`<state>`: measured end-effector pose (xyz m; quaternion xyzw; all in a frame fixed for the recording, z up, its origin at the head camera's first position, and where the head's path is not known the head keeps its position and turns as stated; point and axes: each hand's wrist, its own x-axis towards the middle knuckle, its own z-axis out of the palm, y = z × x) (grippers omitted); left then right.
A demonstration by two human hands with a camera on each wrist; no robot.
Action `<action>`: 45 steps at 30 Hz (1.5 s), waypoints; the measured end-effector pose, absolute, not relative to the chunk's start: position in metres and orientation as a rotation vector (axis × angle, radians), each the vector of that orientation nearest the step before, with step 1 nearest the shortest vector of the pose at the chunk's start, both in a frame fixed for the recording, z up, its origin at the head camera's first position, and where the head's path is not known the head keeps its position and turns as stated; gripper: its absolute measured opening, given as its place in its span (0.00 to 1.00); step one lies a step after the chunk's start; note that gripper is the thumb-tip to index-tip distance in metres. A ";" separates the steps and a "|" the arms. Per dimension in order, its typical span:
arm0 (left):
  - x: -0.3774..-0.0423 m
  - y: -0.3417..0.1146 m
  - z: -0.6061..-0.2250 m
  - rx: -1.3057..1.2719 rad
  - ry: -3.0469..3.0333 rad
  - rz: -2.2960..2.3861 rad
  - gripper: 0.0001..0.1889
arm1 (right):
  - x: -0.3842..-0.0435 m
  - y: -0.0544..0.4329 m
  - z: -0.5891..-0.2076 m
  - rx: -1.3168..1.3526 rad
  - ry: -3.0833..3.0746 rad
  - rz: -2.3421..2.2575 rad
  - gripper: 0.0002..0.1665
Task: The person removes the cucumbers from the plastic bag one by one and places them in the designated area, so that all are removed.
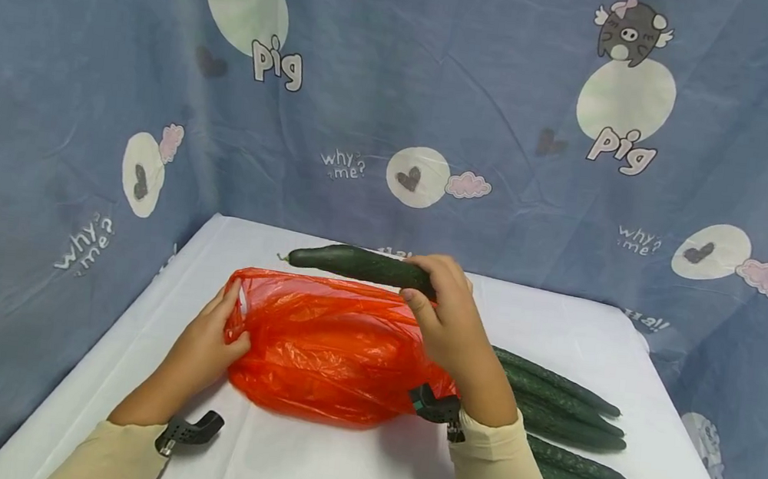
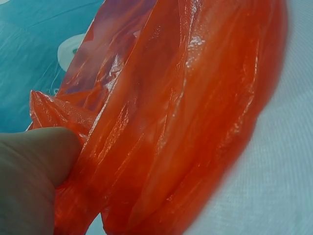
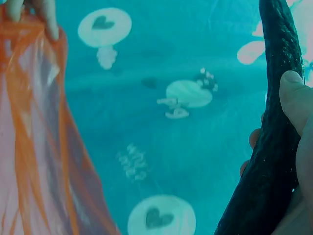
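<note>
A red plastic bag (image 1: 332, 350) lies across the white table, its upper edge raised. My left hand (image 1: 211, 338) pinches the bag's left end; in the left wrist view the thumb (image 2: 44, 156) presses on the bunched film. Above the bag, my right hand (image 1: 449, 315) grips a dark green cucumber (image 1: 354, 263) near one end, and its stem end points left. The right wrist view shows fingers wrapped round the cucumber (image 3: 274, 132), apart from the bag (image 3: 34, 122). What the bag contains cannot be made out through the film.
Several more cucumbers (image 1: 568, 419) lie side by side at the right, partly behind my right forearm. The white table (image 1: 307, 463) is bounded by a blue printed cloth (image 1: 372, 76) at the back and sides. Each wrist wears a black camera mount (image 1: 192, 429).
</note>
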<state>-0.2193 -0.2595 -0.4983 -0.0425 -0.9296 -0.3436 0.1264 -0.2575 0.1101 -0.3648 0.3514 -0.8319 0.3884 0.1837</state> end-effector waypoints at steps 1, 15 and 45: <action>-0.219 -0.259 -0.498 -0.123 -2.707 -0.997 0.50 | -0.259 0.114 -0.366 0.973 -2.352 1.099 0.30; -0.218 -0.255 -0.499 -0.102 -2.728 -1.028 0.50 | -0.266 0.171 -0.387 0.841 -2.439 1.036 0.23; -0.217 -0.256 -0.495 -0.078 -2.746 -1.022 0.50 | -0.292 0.264 -0.421 0.553 -2.798 0.679 0.23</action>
